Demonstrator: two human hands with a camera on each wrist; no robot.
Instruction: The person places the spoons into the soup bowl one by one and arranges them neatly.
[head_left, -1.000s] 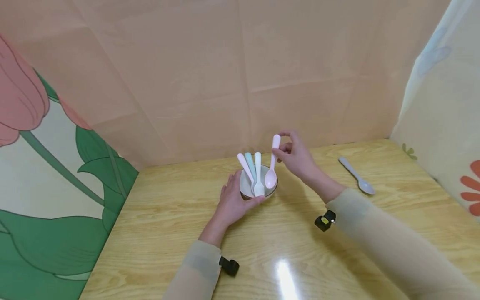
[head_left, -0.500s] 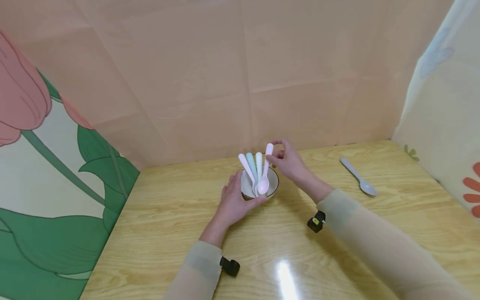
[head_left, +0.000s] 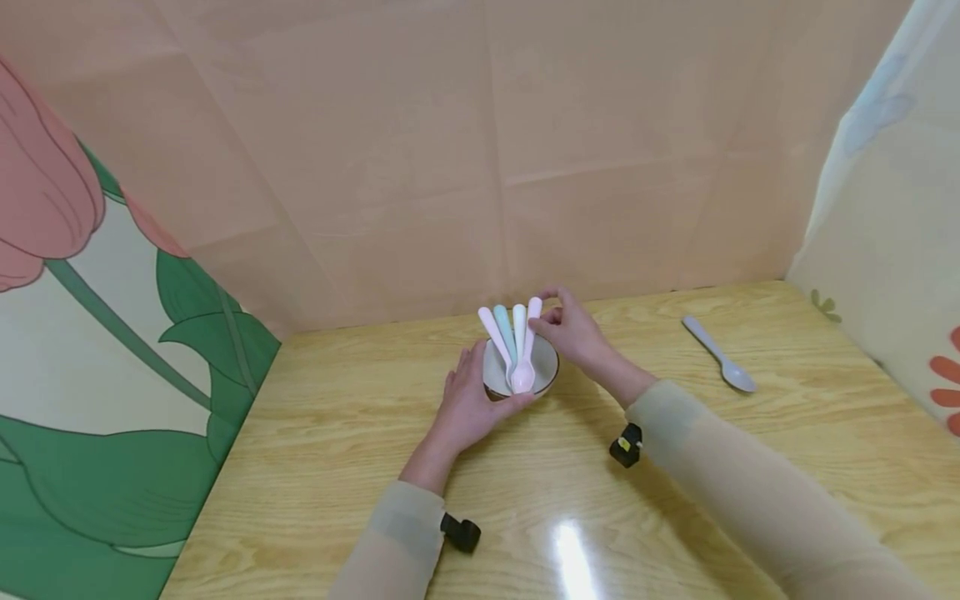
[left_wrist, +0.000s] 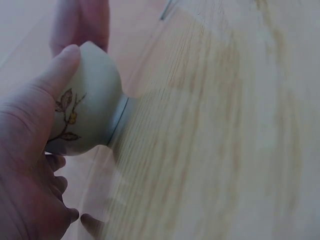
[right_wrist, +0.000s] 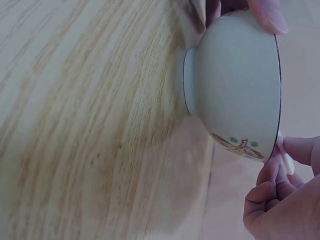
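A white bowl (head_left: pixel 545 367) with a dark rim stands on the wooden table. My left hand (head_left: pixel 467 410) grips its left side, thumb along the near rim; painted twigs show on the outer wall of the bowl (left_wrist: pixel 100 95) in the left wrist view. My right hand (head_left: pixel 573 335) pinches the handle of a pale pink spoon (head_left: pixel 523 379), whose head rests low inside the bowl. Leaning in a fan left of it are another pink-handled utensil (head_left: pixel 492 327), a teal-handled one (head_left: pixel 503 323) and a white-handled one (head_left: pixel 519 321). Their heads are partly hidden behind the pink spoon.
A grey spoon (head_left: pixel 720 354) lies on the table (head_left: pixel 337 433) to the right, beyond my right forearm. A peach cloth backdrop (head_left: pixel 375 167) rises behind the table's far edge, with printed panels at left and right.
My right hand has moved left and down with the pink spoon, from the bowl's right side to beside the white-handled utensil. The left hand has kept its grip on the bowl.
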